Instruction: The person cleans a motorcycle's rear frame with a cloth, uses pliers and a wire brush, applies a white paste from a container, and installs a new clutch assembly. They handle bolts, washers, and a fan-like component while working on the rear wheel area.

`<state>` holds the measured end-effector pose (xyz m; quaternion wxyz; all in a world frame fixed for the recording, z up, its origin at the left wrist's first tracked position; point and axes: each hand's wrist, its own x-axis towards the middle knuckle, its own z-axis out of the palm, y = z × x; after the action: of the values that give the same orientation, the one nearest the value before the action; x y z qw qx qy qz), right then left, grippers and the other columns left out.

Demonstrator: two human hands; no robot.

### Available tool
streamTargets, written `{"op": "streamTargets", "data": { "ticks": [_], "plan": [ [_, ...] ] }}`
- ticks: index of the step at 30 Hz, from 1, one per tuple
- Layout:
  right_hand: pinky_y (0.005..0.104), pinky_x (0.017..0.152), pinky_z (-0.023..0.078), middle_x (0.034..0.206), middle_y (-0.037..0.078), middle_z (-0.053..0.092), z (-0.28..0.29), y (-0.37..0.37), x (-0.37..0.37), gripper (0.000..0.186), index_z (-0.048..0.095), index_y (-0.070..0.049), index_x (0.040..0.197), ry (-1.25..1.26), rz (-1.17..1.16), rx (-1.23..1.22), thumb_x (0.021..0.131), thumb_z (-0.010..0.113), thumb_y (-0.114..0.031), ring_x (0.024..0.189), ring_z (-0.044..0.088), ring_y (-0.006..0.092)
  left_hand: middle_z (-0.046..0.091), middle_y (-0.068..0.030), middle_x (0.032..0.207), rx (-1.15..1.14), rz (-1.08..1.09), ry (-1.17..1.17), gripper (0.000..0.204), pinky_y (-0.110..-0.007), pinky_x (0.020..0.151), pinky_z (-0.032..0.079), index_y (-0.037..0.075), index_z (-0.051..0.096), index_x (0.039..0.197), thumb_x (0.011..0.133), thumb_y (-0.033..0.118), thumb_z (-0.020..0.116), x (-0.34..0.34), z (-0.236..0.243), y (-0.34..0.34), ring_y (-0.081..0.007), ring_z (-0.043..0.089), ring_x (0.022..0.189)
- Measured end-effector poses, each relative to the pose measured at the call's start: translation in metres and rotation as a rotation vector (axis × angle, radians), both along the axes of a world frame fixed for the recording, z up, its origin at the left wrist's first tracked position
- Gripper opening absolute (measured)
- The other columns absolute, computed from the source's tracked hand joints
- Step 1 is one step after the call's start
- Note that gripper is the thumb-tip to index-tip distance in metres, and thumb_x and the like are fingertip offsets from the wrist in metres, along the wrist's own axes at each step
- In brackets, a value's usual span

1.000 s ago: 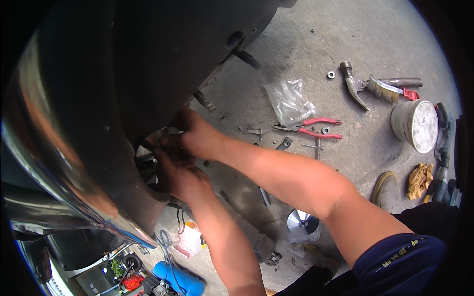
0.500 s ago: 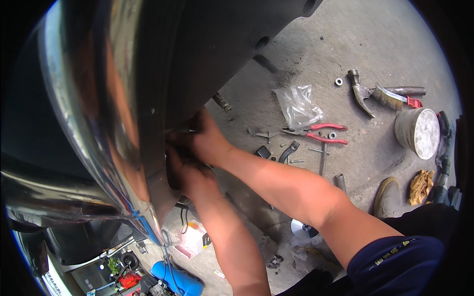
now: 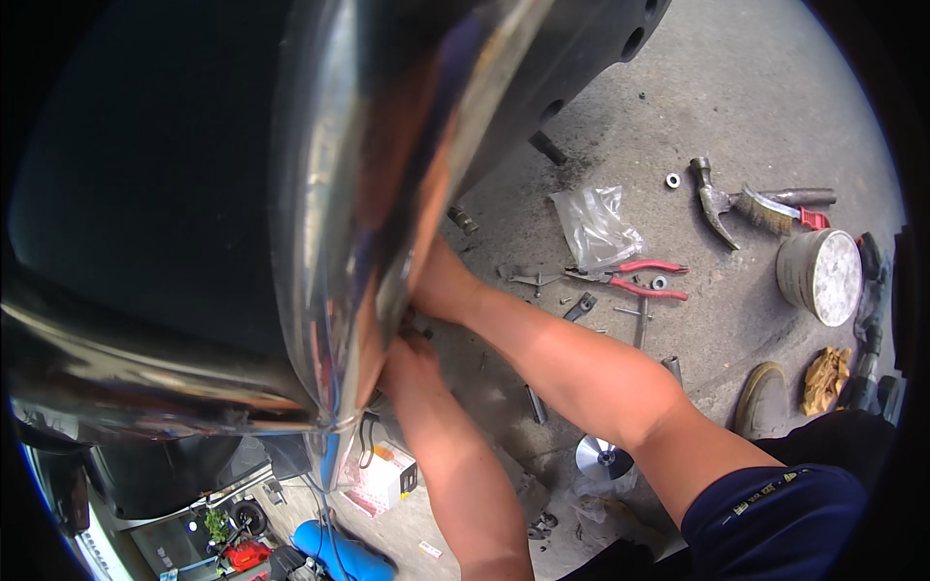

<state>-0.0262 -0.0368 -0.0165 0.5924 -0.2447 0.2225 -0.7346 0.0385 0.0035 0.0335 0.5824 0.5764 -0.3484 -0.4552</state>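
Observation:
A large glossy black and chrome-like body panel (image 3: 194, 203) of a vehicle fills the left side. Both forearms reach in under its curved shiny edge (image 3: 339, 194). My right hand (image 3: 444, 287) is just below that edge, only its back and wrist showing. Nearer to me, my left hand (image 3: 412, 356) lies in shadow beside it, its fingers hidden behind the panel. What either hand touches or holds cannot be seen.
On the concrete floor to the right lie red-handled pliers (image 3: 647, 290), a plastic bag (image 3: 596, 228), a claw hammer (image 3: 712, 198), a wire brush (image 3: 767, 213) and a tub (image 3: 819, 276). A metal disc (image 3: 601, 459), a white box (image 3: 383, 479) and a blue tank (image 3: 339, 552) are nearer.
The view has shifted, so the panel's shiny edge now stands further right and covers more of both hands. My hands stay under the panel, close together.

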Motion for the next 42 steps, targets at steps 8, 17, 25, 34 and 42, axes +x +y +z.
{"op": "streamTargets", "data": {
  "ticks": [8, 17, 25, 34, 42],
  "plan": [
    [0.0445, 0.118, 0.042, 0.153, 0.024, 0.049, -0.001, -0.001, -0.012, 0.092, 0.019, -0.001, 0.159, 0.246, -0.008, -0.003, 0.086, 0.074, 0.003, 0.145, 0.046, 0.0368, 0.063, 0.0028, 0.087, 0.027, 0.012, -0.005, 0.047, -0.026, 0.063, 0.032, 0.018, 0.06, 0.144, 0.104, 0.044, 0.062, 0.009, -0.007, -0.011, -0.0077, 0.049, 0.073],
    [0.0446, 0.11, 0.047, 0.139, 0.028, 0.061, 0.0, 0.003, 0.002, 0.088, 0.025, -0.001, 0.156, 0.263, -0.161, 0.064, 0.085, 0.076, -0.004, 0.132, 0.058, 0.0393, 0.07, -0.0085, 0.123, -0.015, -0.075, -0.02, 0.049, -0.03, 0.091, 0.045, 0.016, 0.059, 0.146, 0.106, 0.045, 0.058, 0.018, -0.011, -0.014, -0.0173, 0.064, 0.112],
    [0.0462, 0.108, 0.05, 0.136, 0.026, 0.063, -0.005, 0.002, 0.007, 0.089, 0.026, -0.004, 0.158, 0.193, -0.13, 0.104, 0.085, 0.076, -0.004, 0.129, 0.06, 0.0394, 0.069, -0.0068, 0.12, -0.011, -0.074, -0.014, 0.046, -0.028, 0.087, 0.044, 0.011, 0.062, 0.138, 0.107, 0.044, 0.056, 0.015, -0.01, -0.01, -0.0148, 0.063, 0.108],
    [0.0385, 0.093, 0.059, 0.136, 0.019, 0.062, 0.009, 0.011, -0.007, 0.075, 0.042, 0.001, 0.148, -0.054, -0.03, 0.141, 0.082, 0.077, 0.004, 0.119, 0.065, 0.0278, 0.063, 0.0013, 0.09, -0.001, -0.125, -0.012, 0.041, -0.025, 0.064, 0.033, 0.013, 0.066, 0.126, 0.106, 0.047, 0.057, 0.027, -0.015, -0.019, -0.0075, 0.051, 0.077],
    [0.03, 0.064, 0.056, 0.094, 0.01, 0.074, -0.007, 0.014, -0.014, 0.067, 0.054, 0.002, 0.137, 0.115, -0.166, 0.216, 0.078, 0.084, -0.006, 0.078, 0.07, 0.0178, 0.063, -0.001, 0.084, 0.002, -0.08, -0.024, 0.034, -0.028, 0.066, 0.039, 0.01, 0.064, 0.112, 0.103, 0.043, 0.064, 0.027, -0.009, -0.016, -0.0118, 0.054, 0.073]
  ]
}}
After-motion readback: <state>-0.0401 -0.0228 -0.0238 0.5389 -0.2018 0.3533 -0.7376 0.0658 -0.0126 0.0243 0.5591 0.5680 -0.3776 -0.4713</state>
